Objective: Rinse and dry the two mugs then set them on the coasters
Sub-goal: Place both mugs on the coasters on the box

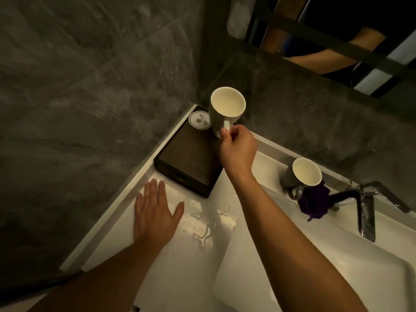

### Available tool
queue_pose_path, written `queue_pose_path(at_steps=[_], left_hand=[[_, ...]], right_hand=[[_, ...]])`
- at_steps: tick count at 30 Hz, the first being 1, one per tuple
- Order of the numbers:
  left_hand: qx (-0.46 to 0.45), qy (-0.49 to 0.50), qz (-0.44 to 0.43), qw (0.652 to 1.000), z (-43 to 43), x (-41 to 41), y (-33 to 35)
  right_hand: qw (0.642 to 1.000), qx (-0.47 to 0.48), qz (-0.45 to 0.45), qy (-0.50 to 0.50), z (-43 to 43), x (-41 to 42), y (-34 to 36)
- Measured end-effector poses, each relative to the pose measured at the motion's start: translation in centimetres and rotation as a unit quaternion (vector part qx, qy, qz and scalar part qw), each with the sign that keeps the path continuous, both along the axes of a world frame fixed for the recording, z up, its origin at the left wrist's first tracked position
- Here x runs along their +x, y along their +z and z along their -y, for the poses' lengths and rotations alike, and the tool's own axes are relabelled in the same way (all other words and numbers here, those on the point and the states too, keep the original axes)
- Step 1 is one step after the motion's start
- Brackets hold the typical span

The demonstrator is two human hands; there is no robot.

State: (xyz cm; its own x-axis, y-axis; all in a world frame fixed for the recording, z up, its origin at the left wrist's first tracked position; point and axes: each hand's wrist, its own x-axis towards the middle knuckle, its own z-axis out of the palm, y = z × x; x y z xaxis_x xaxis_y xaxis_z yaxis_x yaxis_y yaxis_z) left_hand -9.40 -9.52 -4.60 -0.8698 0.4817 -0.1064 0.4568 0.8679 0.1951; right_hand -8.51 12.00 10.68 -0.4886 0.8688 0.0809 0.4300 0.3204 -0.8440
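Wet counter [180, 266] | right grip [238, 149] pinches mug [227, 109] at coaster [217, 134] on tray [186, 158] edge | left grip [155, 215] flat, fingers straight

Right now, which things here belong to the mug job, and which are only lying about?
Job: mug held by its handle in the right hand; second mug beside the tap; bare coaster; half-hidden coaster; purple cloth; sink.
Lying about: wooden box under the coasters; spilled water on the counter beside the flat left hand.
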Motion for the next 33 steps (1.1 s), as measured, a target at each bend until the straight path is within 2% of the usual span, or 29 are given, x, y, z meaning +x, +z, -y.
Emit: queue_pose_path(at_steps=[15, 27, 33], left_hand=[[0.000, 0.000, 0.007, 1.000, 0.0, -0.1, -0.7], [-0.003, 0.000, 0.008, 1.000, 0.1, -0.2, -0.7], [-0.009, -0.002, 0.011, 1.000, 0.0, -0.3, -0.3]], right_hand=[[1.000, 0.002, 0.015, 0.018, 0.3, -6.5, -1.7], [0.999, 0.001, 0.009, 0.044, 0.2, -6.4, -2.0], [0.996, 0.014, 0.037, 0.079, 0.1, -3.0, -2.0]])
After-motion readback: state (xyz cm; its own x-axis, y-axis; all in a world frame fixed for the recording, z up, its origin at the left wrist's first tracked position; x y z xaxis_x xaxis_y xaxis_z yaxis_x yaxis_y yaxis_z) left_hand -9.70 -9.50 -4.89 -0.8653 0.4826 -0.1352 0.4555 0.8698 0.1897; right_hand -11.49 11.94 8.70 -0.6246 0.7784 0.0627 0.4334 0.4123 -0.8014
